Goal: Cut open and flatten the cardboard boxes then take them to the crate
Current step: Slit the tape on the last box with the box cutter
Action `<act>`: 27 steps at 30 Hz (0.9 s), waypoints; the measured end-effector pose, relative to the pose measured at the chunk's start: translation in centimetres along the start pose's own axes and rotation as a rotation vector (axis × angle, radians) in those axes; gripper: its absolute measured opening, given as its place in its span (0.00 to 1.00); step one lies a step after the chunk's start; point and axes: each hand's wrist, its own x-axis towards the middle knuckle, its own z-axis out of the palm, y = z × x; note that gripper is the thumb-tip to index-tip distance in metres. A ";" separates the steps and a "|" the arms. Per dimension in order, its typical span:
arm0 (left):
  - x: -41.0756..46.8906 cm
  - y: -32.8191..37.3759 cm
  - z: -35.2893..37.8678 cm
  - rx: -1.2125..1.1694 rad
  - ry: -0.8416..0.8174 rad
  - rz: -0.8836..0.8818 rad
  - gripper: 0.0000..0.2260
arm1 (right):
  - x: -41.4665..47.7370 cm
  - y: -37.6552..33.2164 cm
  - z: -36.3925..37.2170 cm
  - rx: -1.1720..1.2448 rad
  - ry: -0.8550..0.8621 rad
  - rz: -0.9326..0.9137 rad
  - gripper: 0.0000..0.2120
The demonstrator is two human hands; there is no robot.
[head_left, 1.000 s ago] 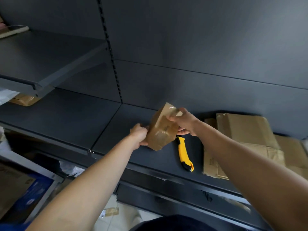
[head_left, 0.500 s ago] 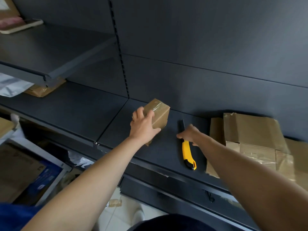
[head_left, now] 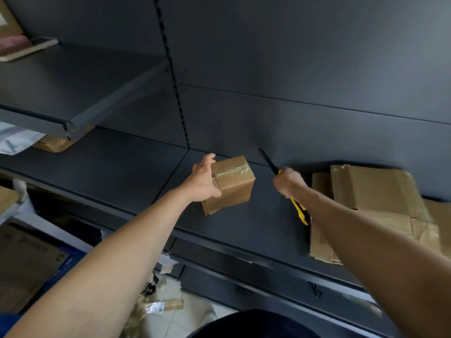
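A small taped cardboard box (head_left: 231, 185) stands on the dark shelf (head_left: 244, 223), tilted a little. My left hand (head_left: 203, 179) holds its left side, thumb raised above the top. My right hand (head_left: 289, 181) is closed around a yellow utility knife (head_left: 300, 211), lifted off the shelf to the right of the box. The knife's black blade (head_left: 267, 161) points up and to the left, apart from the box. A stack of flattened cardboard boxes (head_left: 375, 193) lies on the shelf at the right, partly hidden by my right forearm.
An upper shelf (head_left: 61, 93) juts out at the left with a taped package (head_left: 57, 143) beneath it. A blue crate holding cardboard (head_left: 29, 262) sits at the lower left. Tape scraps (head_left: 156, 306) litter the tiled floor below the shelf edge.
My right hand has let go of the box, reached to the knife and picked it up. My left hand has set the box on the shelf and holds it.
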 end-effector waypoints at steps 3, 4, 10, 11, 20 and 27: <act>0.4 0.1 -0.4 0.001 -0.042 0.013 0.50 | -1.1 -2.1 -3.4 -0.080 -0.088 -0.243 0.16; 0.5 0.1 -0.5 -0.007 -0.054 0.014 0.50 | -1.6 -2.7 -4.1 -0.174 -0.148 -0.308 0.17; 1.0 -0.1 -0.6 -0.012 -0.093 0.053 0.52 | -4.2 -6.7 -5.2 -0.785 -0.226 -0.565 0.16; 1.1 -0.2 -0.6 -0.011 -0.094 0.061 0.52 | -4.2 -7.1 -5.0 -0.854 -0.221 -0.587 0.16; 1.3 -0.7 -0.8 -0.068 -0.125 0.056 0.50 | -3.9 -9.2 -4.7 -1.110 -0.124 -0.722 0.15; 1.6 -0.6 -1.2 -0.050 -0.145 0.032 0.50 | -3.7 -10.6 -4.2 -1.250 -0.052 -0.755 0.15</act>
